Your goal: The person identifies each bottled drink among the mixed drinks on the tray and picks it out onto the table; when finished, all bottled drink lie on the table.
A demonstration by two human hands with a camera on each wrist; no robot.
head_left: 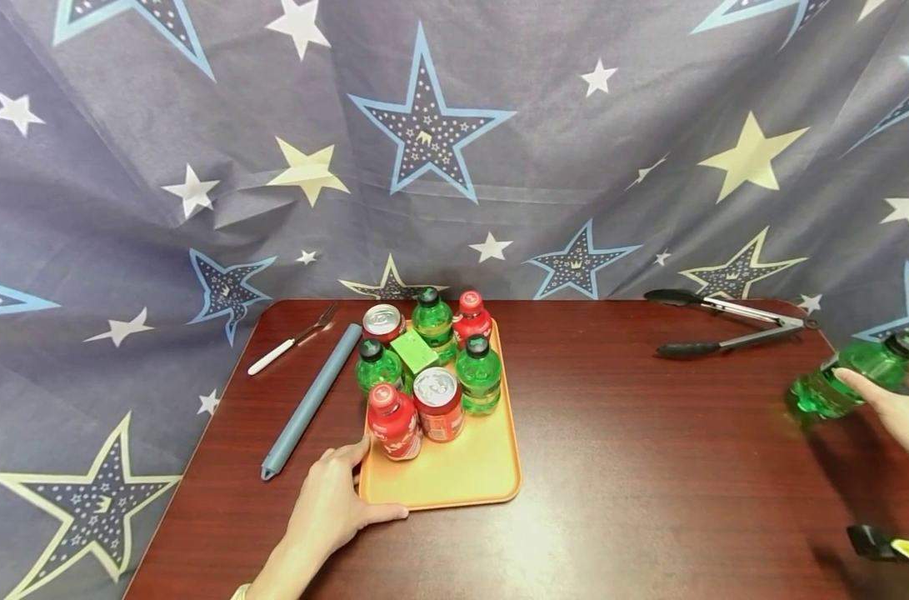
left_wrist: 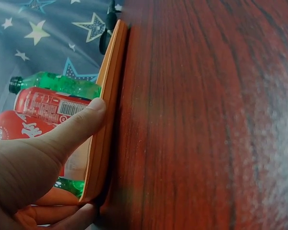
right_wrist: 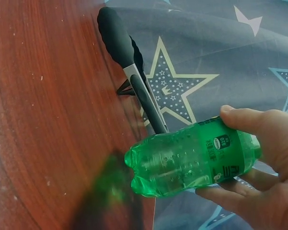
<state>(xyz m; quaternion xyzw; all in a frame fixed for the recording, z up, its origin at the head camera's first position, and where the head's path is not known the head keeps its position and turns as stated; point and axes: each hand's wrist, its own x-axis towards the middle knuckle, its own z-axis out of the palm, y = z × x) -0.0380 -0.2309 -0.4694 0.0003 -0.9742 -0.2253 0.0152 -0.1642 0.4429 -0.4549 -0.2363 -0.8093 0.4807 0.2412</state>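
Observation:
At the right edge of the head view, my right hand (head_left: 904, 421) grips a green plastic soda bottle (right_wrist: 182, 160). The bottle is tilted, its base toward the table and its cap toward the upper right. My left hand (head_left: 325, 504) holds the near left corner of an orange tray (head_left: 454, 479), thumb along the front rim and fingers at the left side. On the tray stand several green bottles (head_left: 479, 379), two red bottles (head_left: 396, 429), two red cans (head_left: 439, 408) and a small green box (head_left: 413, 352). Some of these partly hide one another.
Black-tipped tongs (head_left: 731, 321) lie spread at the back right of the wooden table (head_left: 611, 467). Left of the tray are a blue-grey rod (head_left: 312, 404) and a white-handled fork (head_left: 292, 340). A star-patterned cloth (head_left: 536, 167) hangs behind the table.

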